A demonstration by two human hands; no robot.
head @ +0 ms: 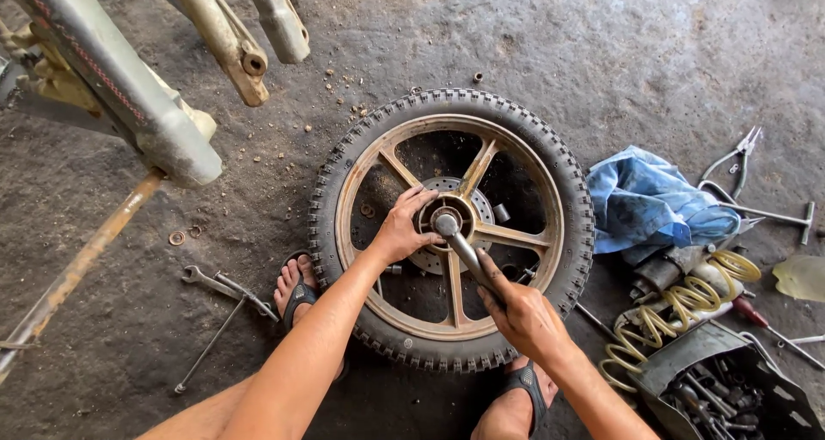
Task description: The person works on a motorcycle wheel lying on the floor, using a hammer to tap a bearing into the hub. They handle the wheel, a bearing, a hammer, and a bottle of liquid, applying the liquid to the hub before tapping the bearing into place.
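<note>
Two bare hands are working at the middle of a motorcycle wheel [451, 229] that is lying flat on the concrete floor [601, 53], between the person's sandalled feet. The left hand [402, 227] is resting on the hub [447, 225], its fingers [423, 196] curling over the brake disc side and pressing down rather than closing on anything. The right hand [524, 315] is clenching the grey metal handle [471, 258] of a tool whose head is sitting on the axle point at the hub centre.

Slipping looks like the main risk: if the tool head is not seating squarely, a hard pull could throw it off and drive the right knuckles into a spoke or the knobbly tyre [567, 182]. The wheel is only being steadied by one palm and the feet, so it could spin or skid on the gritty floor. Small washers [177, 237] and grit are lying loose nearby and could easily be lost.

What kind of head the tool has is hidden under the hub's shadow, and the fastener itself cannot be made out. The bike frame [129, 88] is cut off at the top left, the tool tray [730, 388] at the bottom right, and its contents are too dark to sort. A blue cloth [644, 199] is covering whatever lies beneath it.
</note>
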